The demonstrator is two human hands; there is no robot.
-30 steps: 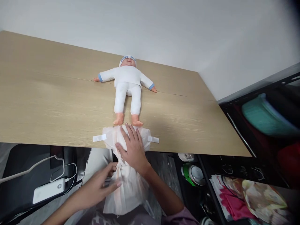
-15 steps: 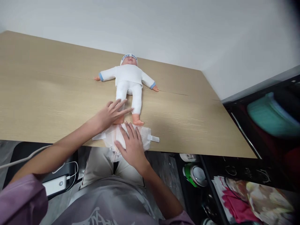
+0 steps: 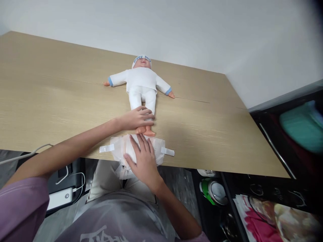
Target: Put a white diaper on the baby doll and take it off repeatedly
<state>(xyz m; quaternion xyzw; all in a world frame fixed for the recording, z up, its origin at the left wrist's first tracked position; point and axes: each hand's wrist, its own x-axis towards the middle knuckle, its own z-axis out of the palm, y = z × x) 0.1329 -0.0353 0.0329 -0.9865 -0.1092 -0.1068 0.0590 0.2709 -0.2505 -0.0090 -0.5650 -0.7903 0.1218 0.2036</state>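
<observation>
A baby doll (image 3: 141,79) in a white outfit with blue cuffs and a lettered headband lies on its back, arms spread, feet toward me. My left hand (image 3: 138,117) reaches across both lower legs, its fingers wrapped over them and the legs drawn together. Just below the feet, an unfolded white diaper (image 3: 119,148) lies at the table's front edge, its lower part hanging over. Side tabs stick out to the left and right. My right hand (image 3: 143,158) rests flat on the diaper, fingers spread, the tips close to the doll's feet.
The wood-grain table (image 3: 202,134) meets a pale wall at the back. At lower left sits a white power bank (image 3: 59,200) with a cable. To the right are a dark shelf with a green-and-white can (image 3: 213,191), pink cloth (image 3: 259,223) and a teal container (image 3: 302,126).
My left hand has moved right and closed over both of the doll's legs, bringing the feet together. My right hand stays on the diaper. The view has shifted slightly.
</observation>
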